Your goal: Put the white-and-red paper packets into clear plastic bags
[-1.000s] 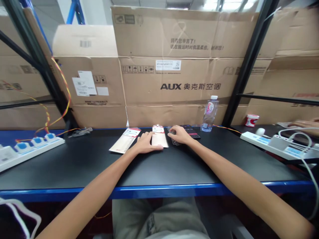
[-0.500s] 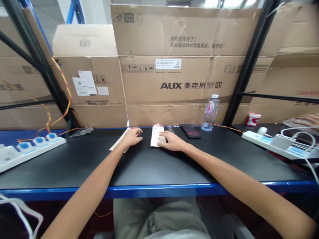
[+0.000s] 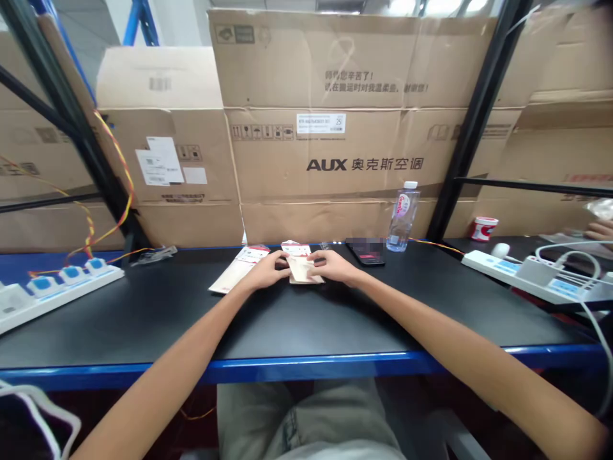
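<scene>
My left hand [image 3: 266,270] and my right hand [image 3: 331,266] meet on a beige paper packet [image 3: 302,271] lying near the far edge of the black table. Their fingers grip its sides, and they hide part of it. Just behind the packet stands a red-and-white printed card [image 3: 295,249], which may be its top end. To the left of my left hand lies a second beige packet [image 3: 237,271] with a red-and-white end. A black phone [image 3: 366,251] lies to the right of my right hand, untouched.
A black table [image 3: 143,319] with a blue front edge holds a water bottle [image 3: 402,218], a white power strip [image 3: 62,280] with blue switches, and another power strip [image 3: 531,275] with cables. Cardboard boxes stand behind it. A co-worker's hand [image 3: 598,230] shows at the right.
My left hand has moved right from the left packet onto the middle packet beside my right hand. That packet now looks shorter and is gripped between both hands.
</scene>
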A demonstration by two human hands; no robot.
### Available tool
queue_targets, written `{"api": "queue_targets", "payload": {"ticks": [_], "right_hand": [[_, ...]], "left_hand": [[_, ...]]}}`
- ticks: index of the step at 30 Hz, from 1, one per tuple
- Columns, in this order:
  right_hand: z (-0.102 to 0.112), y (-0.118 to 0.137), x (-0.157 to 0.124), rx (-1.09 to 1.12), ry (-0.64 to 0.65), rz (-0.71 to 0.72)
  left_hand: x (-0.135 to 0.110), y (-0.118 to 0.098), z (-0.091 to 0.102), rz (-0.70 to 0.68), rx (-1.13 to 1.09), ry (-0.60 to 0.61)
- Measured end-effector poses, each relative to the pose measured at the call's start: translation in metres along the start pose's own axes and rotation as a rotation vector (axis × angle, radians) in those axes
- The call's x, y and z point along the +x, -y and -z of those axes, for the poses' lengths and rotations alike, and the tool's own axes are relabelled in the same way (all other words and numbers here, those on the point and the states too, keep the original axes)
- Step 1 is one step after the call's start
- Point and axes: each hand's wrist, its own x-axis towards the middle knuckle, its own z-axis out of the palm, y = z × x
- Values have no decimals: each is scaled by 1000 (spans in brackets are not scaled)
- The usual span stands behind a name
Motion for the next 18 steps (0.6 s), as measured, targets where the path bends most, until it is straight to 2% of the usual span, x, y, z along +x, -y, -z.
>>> {"api": "queue_targets", "payload": {"ticks": [5, 8, 12, 14, 16, 18], "right_hand": [[-6, -2, 2, 56, -135, -55], [-7, -1, 1, 69, -111, -29], [-5, 5, -3, 69, 121, 69], [-5, 8, -6, 58, 181, 88], [-6, 12, -7, 66, 137, 72], [-6, 14, -8, 133, 23, 16]], "left_hand": [[-6, -25, -10, 148, -516, -80], [-6, -33, -11, 197, -792, -137], [-3, -26, -12, 297, -786, -111], [-2, -23, -13, 359, -747, -88], [-2, -23, -11, 373, -741, -102], [-2, -27, -8, 330, -764, -157]]}}
